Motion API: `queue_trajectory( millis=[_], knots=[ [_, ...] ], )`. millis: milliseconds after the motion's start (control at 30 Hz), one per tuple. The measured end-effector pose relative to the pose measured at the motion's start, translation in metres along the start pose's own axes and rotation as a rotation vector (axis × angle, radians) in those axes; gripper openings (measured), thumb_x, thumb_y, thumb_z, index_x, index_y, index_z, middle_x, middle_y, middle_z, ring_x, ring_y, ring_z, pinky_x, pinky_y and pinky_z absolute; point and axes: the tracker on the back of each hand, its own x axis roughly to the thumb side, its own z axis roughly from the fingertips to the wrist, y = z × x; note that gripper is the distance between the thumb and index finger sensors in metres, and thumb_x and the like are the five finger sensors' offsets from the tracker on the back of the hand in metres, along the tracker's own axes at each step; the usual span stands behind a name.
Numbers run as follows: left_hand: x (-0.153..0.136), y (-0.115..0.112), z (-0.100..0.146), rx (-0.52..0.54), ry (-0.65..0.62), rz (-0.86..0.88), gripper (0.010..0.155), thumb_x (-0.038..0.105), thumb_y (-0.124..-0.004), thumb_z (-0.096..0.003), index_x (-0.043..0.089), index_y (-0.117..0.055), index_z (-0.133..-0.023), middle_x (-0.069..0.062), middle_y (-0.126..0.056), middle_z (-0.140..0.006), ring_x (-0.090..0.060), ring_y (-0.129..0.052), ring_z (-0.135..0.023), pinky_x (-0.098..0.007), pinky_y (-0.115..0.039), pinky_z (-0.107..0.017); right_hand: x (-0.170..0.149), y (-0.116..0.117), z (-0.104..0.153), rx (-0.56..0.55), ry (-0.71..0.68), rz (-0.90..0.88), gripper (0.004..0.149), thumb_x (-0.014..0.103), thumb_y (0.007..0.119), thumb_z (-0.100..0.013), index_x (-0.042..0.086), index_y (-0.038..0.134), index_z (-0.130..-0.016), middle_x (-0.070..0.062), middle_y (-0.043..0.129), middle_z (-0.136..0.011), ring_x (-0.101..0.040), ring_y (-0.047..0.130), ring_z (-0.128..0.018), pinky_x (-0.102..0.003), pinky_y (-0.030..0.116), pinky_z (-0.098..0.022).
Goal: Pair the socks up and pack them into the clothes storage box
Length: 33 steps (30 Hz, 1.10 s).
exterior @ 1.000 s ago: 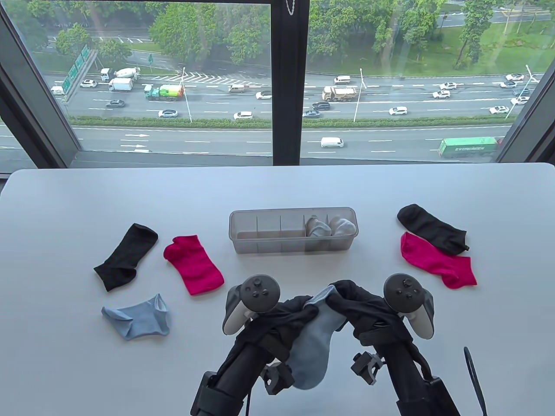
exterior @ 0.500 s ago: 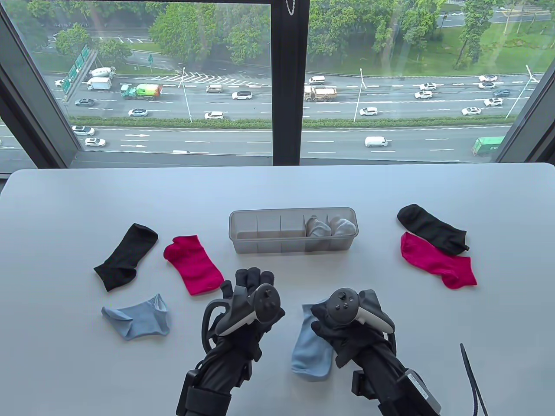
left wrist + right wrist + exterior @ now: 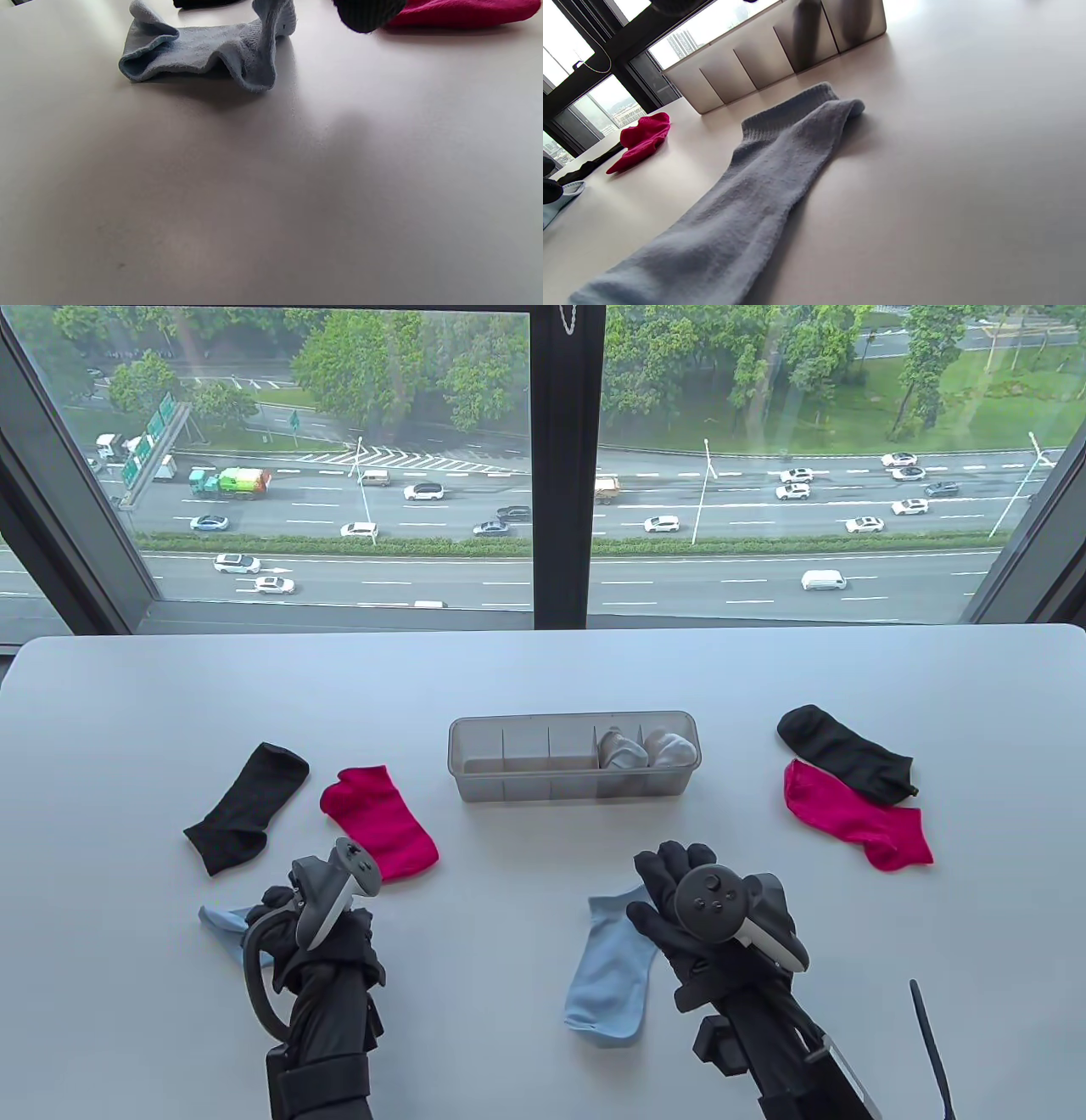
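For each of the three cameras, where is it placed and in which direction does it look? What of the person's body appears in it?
Table view: high above the near edge, facing the window; both hands, left hand and right hand.
Left wrist view: low over the table, facing the crumpled blue sock; one dark fingertip at the top.
Right wrist view: low, facing the flat blue sock and storage box; dark glove at the top edge.
Shared: all show pink socks.

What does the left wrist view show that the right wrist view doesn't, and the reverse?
Only the left wrist view shows the crumpled light blue sock close up, its cuff gaping, with a left fingertip at the top edge. Only the right wrist view shows the flat light blue sock, the clothes storage box and the window. Both show the white table and a magenta sock.
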Motion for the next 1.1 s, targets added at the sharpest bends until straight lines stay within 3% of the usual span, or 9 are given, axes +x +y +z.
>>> queue_trajectory(
  millis=[67, 100, 167, 333, 567, 667, 800, 967, 1100],
  knots=[
    [-0.002, -0.005, -0.007, -0.014, 0.011, -0.006, 0.076, 0.033, -0.066, -0.0615, -0.002, -0.023, -0.115, -0.035, -0.047, -0.116, -0.058, -0.061, -0.103, -0.069, -0.057, -0.073, -0.001, 0.0, 0.0, -0.002, 0.003, 0.012, 0.067, 0.048, 0.051, -0.062, 0.021, 0.022, -0.116, -0.018, 0.014, -0.124, -0.043, 0.004, -0.108, -0.068, 0.015, -0.073],
    [-0.003, -0.008, -0.009, -0.031, 0.017, -0.019, 0.072, 0.03, -0.066, -0.0617, 0.001, -0.028, -0.115, -0.032, -0.049, -0.115, -0.055, -0.064, -0.101, -0.065, -0.063, -0.071, -0.001, -0.001, 0.0, -0.001, 0.006, 0.013, 0.067, 0.048, 0.051, -0.062, 0.021, 0.022, -0.116, -0.018, 0.014, -0.124, -0.043, 0.004, -0.108, -0.068, 0.015, -0.073],
    [-0.003, -0.008, -0.008, 0.087, 0.041, -0.082, 0.063, 0.027, -0.069, -0.0608, 0.006, -0.043, -0.114, -0.025, -0.06, -0.113, -0.048, -0.074, -0.097, -0.058, -0.072, -0.069, -0.003, 0.0, 0.0, 0.0, 0.011, 0.006, 0.067, 0.048, 0.051, -0.062, 0.021, 0.022, -0.116, -0.018, 0.014, -0.124, -0.043, 0.004, -0.108, -0.068, 0.015, -0.073],
    [-0.004, -0.01, -0.007, 0.205, 0.059, -0.091, 0.04, 0.022, -0.068, -0.0606, 0.011, -0.067, -0.099, -0.02, -0.075, -0.102, -0.042, -0.089, -0.08, -0.05, -0.082, -0.06, -0.004, 0.0, 0.0, 0.0, 0.014, 0.005, 0.067, 0.048, 0.052, -0.062, 0.021, 0.023, -0.116, -0.017, 0.014, -0.124, -0.043, 0.004, -0.108, -0.068, 0.015, -0.073],
    [-0.004, 0.011, 0.007, 0.221, -0.006, 0.061, 0.037, 0.02, -0.067, -0.0607, 0.01, -0.072, -0.096, -0.016, -0.095, -0.076, -0.027, -0.105, -0.055, -0.042, -0.092, -0.042, -0.004, 0.0, 0.0, 0.0, 0.013, 0.002, 0.067, 0.048, 0.052, -0.062, 0.021, 0.023, -0.116, -0.018, 0.013, -0.124, -0.043, 0.003, -0.108, -0.068, 0.017, -0.074],
    [0.003, 0.035, 0.032, 0.246, -0.128, 0.174, 0.037, 0.02, -0.067, -0.0606, 0.009, -0.074, -0.096, -0.016, -0.097, -0.074, -0.026, -0.106, -0.051, -0.042, -0.091, -0.04, -0.003, -0.002, 0.0, 0.001, -0.003, -0.022, 0.067, 0.048, 0.053, -0.062, 0.021, 0.022, -0.116, -0.017, 0.013, -0.124, -0.043, 0.003, -0.108, -0.068, 0.017, -0.074],
    [0.027, 0.062, 0.074, 0.206, -0.447, 0.336, 0.037, 0.021, -0.068, -0.0609, 0.01, -0.074, -0.096, -0.015, -0.097, -0.073, -0.026, -0.106, -0.051, -0.041, -0.091, -0.04, 0.011, -0.005, 0.003, -0.025, -0.067, -0.098, 0.071, 0.048, 0.058, -0.061, 0.02, 0.022, -0.116, -0.017, 0.014, -0.124, -0.045, 0.005, -0.108, -0.07, 0.019, -0.074],
    [0.072, 0.057, 0.109, 0.248, -0.721, 0.452, 0.038, 0.023, -0.069, -0.0603, 0.008, -0.073, -0.095, -0.013, -0.099, -0.072, -0.025, -0.109, -0.052, -0.041, -0.094, -0.039, 0.041, -0.009, 0.011, -0.101, -0.23, -0.162, 0.076, 0.048, 0.067, -0.058, 0.021, 0.025, -0.115, -0.015, 0.031, -0.125, -0.046, 0.025, -0.112, -0.071, 0.032, -0.075],
    [0.115, 0.036, 0.127, 0.14, -0.946, 0.588, 0.039, 0.023, -0.068, -0.06, 0.004, -0.072, -0.094, -0.014, -0.099, -0.075, -0.026, -0.11, -0.058, -0.043, -0.094, -0.042, 0.054, -0.002, 0.01, -0.019, -0.286, -0.24, 0.088, 0.049, 0.072, -0.055, 0.019, 0.014, -0.114, -0.013, 0.026, -0.126, -0.045, 0.027, -0.114, -0.07, 0.034, -0.077]
  ],
)
